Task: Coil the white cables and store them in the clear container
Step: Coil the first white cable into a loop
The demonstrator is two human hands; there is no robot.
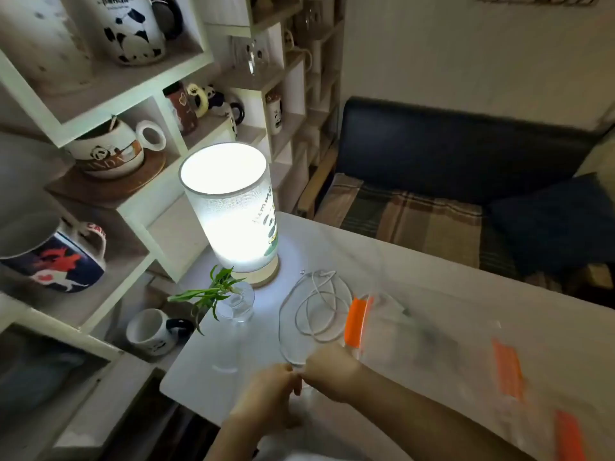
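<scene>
A white cable (pixel 316 307) lies in loose loops on the white table (pixel 432 281), just in front of the lamp. Its near end runs to my two hands, which meet at the table's front. My left hand (pixel 273 387) and my right hand (pixel 329 367) both pinch the cable's near loop with closed fingers. A clear zip bag with an orange strip (pixel 356 322) lies flat to the right of the loops, its orange edge touching them. More clear bags with orange strips (pixel 506 367) lie further right, blurred.
A lit cylindrical lamp (pixel 229 207) stands at the table's back left. A small glass vase with green leaves (pixel 233 301) sits beside it. Shelves with mugs (pixel 100 151) fill the left. A dark sofa (pixel 466 161) with a plaid blanket lies beyond the table.
</scene>
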